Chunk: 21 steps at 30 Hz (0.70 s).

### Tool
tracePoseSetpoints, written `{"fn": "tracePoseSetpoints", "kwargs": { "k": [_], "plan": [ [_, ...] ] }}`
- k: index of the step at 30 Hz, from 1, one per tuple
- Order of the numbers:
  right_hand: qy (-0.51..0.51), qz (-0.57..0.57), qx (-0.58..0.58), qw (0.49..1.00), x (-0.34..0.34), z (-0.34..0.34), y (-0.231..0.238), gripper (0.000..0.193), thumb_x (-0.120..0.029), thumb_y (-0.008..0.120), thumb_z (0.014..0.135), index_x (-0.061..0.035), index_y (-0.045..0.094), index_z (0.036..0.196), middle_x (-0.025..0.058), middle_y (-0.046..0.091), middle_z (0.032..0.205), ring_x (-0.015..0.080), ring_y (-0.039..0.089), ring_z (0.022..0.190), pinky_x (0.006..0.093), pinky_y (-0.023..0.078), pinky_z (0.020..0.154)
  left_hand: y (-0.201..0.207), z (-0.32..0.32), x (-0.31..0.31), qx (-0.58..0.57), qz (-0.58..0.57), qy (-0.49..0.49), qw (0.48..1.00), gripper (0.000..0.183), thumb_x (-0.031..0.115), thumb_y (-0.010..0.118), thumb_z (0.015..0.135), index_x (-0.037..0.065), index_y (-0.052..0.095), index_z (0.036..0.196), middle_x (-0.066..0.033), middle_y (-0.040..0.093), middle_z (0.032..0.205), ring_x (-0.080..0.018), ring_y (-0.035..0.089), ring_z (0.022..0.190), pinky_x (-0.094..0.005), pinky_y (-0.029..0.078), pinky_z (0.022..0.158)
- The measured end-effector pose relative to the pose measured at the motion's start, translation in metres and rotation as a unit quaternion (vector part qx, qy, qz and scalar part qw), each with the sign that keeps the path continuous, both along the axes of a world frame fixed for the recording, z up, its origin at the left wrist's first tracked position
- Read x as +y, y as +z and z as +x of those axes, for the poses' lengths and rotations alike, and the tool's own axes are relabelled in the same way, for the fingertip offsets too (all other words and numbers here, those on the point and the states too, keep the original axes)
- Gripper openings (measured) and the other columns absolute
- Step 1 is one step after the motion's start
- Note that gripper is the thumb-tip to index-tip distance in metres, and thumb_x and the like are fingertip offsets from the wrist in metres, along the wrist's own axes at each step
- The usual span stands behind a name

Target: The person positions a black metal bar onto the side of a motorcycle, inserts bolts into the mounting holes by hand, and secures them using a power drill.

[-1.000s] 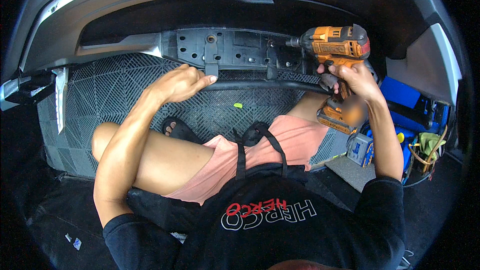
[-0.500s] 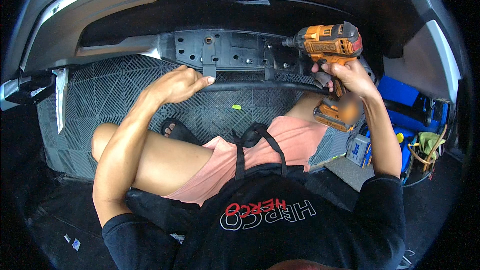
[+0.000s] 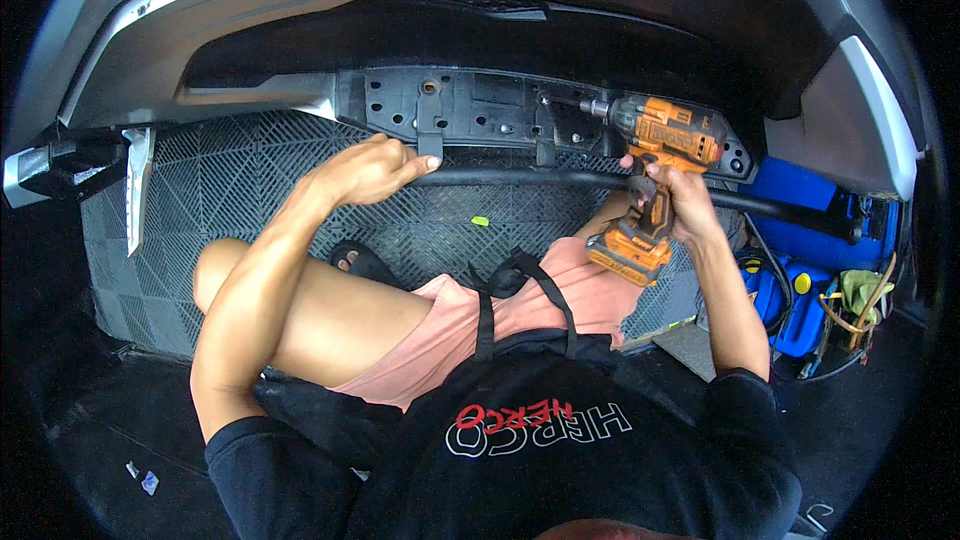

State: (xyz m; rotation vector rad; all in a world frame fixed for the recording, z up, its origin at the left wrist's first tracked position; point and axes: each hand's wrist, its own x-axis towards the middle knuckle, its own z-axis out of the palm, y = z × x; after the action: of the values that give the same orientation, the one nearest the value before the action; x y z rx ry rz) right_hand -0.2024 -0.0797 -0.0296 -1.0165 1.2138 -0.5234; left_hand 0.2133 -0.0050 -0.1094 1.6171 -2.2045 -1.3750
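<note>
The orange-and-black cordless driver (image 3: 668, 130) is partly hidden by the bare right hand (image 3: 684, 202); its tip's contact with the perforated black metal plate (image 3: 485, 108) is indiscernible.

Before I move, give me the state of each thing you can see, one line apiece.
Left grip: closed on the black bar.
Right grip: closed around the power drill.
Power drill: held, nose pointing left; running or stopped, cannot tell.
Black bar: held, stretching rightward past the drill.
Perforated plate: several holes open.
Green scrap: lying on the floor mat.
Sandal: worn.
</note>
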Motion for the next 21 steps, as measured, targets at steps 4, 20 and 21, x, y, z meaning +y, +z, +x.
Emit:
{"fn": "tracePoseSetpoints", "kwargs": {
  "k": [4,20,21],
  "plan": [
    [-0.097,0.004,-0.049,0.994,0.028,0.009,-0.012,0.041,-0.011,0.058,0.091,0.0030,0.051,0.129,0.0131,0.068,0.110,0.0101,0.062,0.071,0.0224,0.054,0.059,-0.007,0.001,0.001,0.005,0.000,0.005,1.000,0.068,0.049,0.038,0.105,-0.007,0.063,0.074,-0.0294,0.061,0.072,-0.0461,0.063,0.080,-0.0509,0.049,0.079],
    [-0.078,-0.025,-0.013,0.997,0.037,0.000,-0.019,0.037,-0.014,0.061,0.093,0.0025,0.054,0.125,0.0134,0.069,0.110,0.0114,0.059,0.066,0.0249,0.053,0.057,-0.002,0.000,0.000,-0.002,-0.009,0.013,1.000,0.070,0.051,0.039,0.104,-0.008,0.058,0.071,-0.0275,0.057,0.064,-0.0435,0.060,0.067,-0.0495,0.049,0.073],
    [-0.077,-0.024,-0.013,0.997,0.036,0.001,-0.019,0.037,-0.014,0.061,0.093,0.0025,0.054,0.125,0.0134,0.069,0.110,0.0114,0.059,0.066,0.0249,0.053,0.057,-0.002,0.000,0.000,-0.002,-0.008,0.015,1.000,0.070,0.051,0.039,0.104,-0.008,0.058,0.071,-0.0275,0.057,0.064,-0.0435,0.060,0.067,-0.0495,0.049,0.073]
  ]
}}
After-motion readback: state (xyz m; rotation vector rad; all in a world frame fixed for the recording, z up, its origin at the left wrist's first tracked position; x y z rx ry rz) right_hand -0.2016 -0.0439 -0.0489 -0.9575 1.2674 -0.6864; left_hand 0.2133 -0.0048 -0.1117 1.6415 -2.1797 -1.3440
